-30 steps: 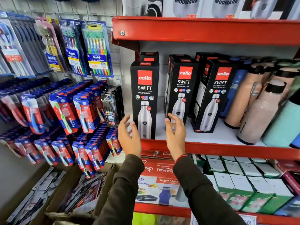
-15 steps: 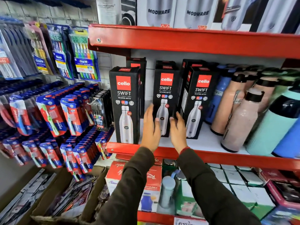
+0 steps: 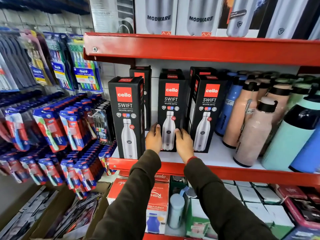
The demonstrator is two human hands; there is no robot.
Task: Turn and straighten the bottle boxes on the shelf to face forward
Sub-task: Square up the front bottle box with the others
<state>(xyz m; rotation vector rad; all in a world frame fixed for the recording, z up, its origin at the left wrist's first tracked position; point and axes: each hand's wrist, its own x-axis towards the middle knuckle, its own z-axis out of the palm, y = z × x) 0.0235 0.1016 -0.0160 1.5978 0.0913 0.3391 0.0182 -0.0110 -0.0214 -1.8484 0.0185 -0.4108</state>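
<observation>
Three black Cello Swift bottle boxes stand in the front row on the white shelf (image 3: pixel 218 155) with a red lip. The left box (image 3: pixel 127 116) stands at the shelf's front edge, facing forward. The middle box (image 3: pixel 170 104) sits further back, its front towards me. My left hand (image 3: pixel 153 138) presses its left side and my right hand (image 3: pixel 183 143) presses its lower right side, so both hands grip it near the base. The right box (image 3: pixel 207 111) is turned slightly, showing its left side. More black boxes stand behind them.
Loose bottles, pink (image 3: pixel 254 130), blue (image 3: pixel 228 104) and mint (image 3: pixel 290 135), crowd the shelf's right part. Toothbrush packs (image 3: pixel 52 129) hang on the wall at left. Modware boxes (image 3: pixel 159 16) fill the shelf above. Boxes and bottles lie on the shelf below.
Both hands moved from in front of the left box to the middle box and closed on its sides. The middle box now faces forward more squarely.
</observation>
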